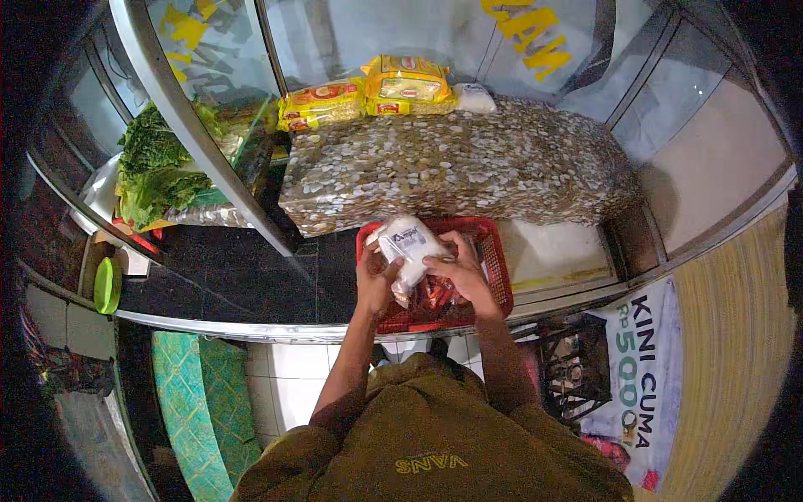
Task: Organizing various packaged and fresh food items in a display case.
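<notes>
Both my hands hold a clear plastic packet of white contents with printing on it (411, 245), over a red plastic basket (499, 263). My left hand (376, 279) grips its left side, with the thumb on the front. At the right side, my right hand (461, 270) has its thumb and fingers on the packet. Below the packet, red and clear plastic packages (436, 298) lie in the basket. What the packet holds cannot be told exactly.
Yellow noodle packs (408, 88) and a small white packet (475, 98) stand on a pebble-patterned covered shelf (452, 163). Leafy greens (157, 163) lie at left, behind a curved metal frame (182, 132). A green bowl-like object (108, 285) sits at the counter's left edge.
</notes>
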`<state>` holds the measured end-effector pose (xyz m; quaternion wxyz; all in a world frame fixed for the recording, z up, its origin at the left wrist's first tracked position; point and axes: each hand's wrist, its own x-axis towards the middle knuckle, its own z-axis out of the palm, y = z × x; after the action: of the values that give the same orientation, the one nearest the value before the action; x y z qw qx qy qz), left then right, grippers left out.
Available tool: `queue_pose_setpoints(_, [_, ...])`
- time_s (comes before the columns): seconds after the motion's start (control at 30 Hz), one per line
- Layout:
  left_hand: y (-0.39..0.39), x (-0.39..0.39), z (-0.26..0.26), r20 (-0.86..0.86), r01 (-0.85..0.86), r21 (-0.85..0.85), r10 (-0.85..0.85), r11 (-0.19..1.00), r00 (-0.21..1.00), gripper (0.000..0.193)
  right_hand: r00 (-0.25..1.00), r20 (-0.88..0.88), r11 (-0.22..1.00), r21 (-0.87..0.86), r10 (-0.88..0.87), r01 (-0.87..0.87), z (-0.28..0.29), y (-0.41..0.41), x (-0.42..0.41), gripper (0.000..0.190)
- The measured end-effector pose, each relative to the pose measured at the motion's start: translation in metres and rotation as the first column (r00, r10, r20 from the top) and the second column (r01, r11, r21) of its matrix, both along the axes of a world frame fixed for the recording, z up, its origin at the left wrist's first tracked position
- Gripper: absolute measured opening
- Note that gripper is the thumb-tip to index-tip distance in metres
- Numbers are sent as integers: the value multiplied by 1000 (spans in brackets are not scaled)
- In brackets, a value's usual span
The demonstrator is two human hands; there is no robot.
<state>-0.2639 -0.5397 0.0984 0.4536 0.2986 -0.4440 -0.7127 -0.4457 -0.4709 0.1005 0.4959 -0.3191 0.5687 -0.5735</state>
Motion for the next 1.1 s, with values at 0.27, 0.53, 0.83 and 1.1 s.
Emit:
queue_pose_setpoints(0.27, [0, -14, 27, 140, -103, -119, 120, 987, 983, 39, 999, -32, 999, -27, 25, -26, 48, 3, -19, 75])
queue_pose_setpoints(0.53, [-8, -44, 61, 251, 60, -279, 12, 958, 968, 57, 914, -397, 973, -165, 86, -163, 49, -1, -63, 92])
queue_pose_setpoints(0.83, [-29, -90, 75, 226, 184, -281, -122, 942, 967, 77, 940, -341, 995, -101, -14, -22, 68, -13, -97, 82])
queue_pose_setpoints(1.1, [-67, -151, 84, 208, 150, -370, -75, 917, 975, 78, 933, -354, 988, -152, -65, 11, 86, -44, -141, 79])
